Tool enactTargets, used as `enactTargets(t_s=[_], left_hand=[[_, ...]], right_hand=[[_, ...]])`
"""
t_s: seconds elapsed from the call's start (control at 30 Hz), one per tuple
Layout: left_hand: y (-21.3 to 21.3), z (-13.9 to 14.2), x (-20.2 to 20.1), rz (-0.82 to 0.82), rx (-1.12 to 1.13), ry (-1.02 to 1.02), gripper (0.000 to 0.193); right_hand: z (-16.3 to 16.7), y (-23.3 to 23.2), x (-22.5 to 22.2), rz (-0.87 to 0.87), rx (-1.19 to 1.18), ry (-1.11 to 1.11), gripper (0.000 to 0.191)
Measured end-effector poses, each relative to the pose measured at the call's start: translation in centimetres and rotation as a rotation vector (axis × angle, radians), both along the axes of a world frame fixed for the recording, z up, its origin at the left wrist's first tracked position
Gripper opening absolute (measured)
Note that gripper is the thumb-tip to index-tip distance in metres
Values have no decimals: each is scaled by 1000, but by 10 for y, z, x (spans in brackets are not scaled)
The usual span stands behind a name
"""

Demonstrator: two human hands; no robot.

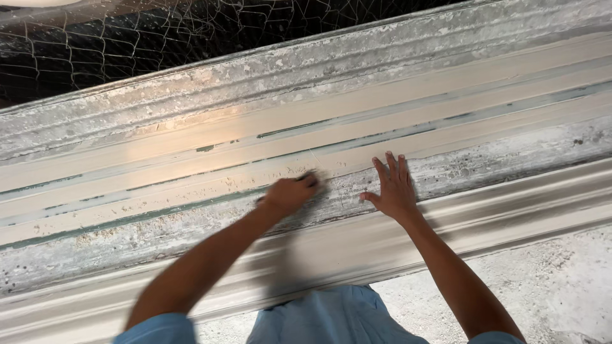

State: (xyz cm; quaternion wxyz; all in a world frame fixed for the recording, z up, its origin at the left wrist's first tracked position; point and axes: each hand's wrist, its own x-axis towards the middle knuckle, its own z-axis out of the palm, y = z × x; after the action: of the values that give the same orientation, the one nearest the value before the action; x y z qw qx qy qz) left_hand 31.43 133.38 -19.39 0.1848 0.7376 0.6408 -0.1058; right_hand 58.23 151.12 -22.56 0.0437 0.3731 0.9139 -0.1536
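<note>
nearest to us: light blue clothing (319,315) at the bottom edge, with blue short sleeves on both upper arms. to the right below, a rough grey concrete floor (554,286), speckled and dusty.

both forearms reach up and away from us to a long moulded cornice (446,121) that runs slantwise across the whole view, higher on the right. it is ribbed lengthwise, with cream-coloured filler on the ridges and thin green-grey streaks showing through in the grooves. its lowest band, closest to us, is smooth and pale; a rougher, pitted grey strip lies just above it.

our left hand (290,194) is blurred. it is curled into a loose fist on the rough grey strip, closed over a small dark thing (311,178) at the fingertips. we cannot tell what that thing is; it is pressed against the cornice surface where the grey strip meets the cream ridge.

our right hand (394,188) lies flat and empty on the same strip, fingers spread, palm against the surface, thumb pointing toward the left hand. the two hands are near each other but not touching.

farther up, the top band of the cornice is flaky and mottled white-grey. beyond its upper edge, wire mesh netting (127,38) stretches over a dark space.
</note>
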Motion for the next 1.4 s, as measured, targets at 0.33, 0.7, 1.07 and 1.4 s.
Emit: enactTargets(t_s=[0.33, 0.7, 1.07, 1.4], left_hand=[[-57, 48, -44, 51, -110, 56, 65], [-50, 25, -42, 10, -139, 104, 71], [9, 22, 1, -24, 52, -38, 68], [54, 1, 35, -59, 169, -57, 42]], right_hand=[[-3, -1, 7, -12, 43, 50, 113], [-1, -1, 4, -22, 3, 38, 114], [1, -3, 6, -52, 12, 63, 110], [7, -5, 4, -50, 7, 67, 110]])
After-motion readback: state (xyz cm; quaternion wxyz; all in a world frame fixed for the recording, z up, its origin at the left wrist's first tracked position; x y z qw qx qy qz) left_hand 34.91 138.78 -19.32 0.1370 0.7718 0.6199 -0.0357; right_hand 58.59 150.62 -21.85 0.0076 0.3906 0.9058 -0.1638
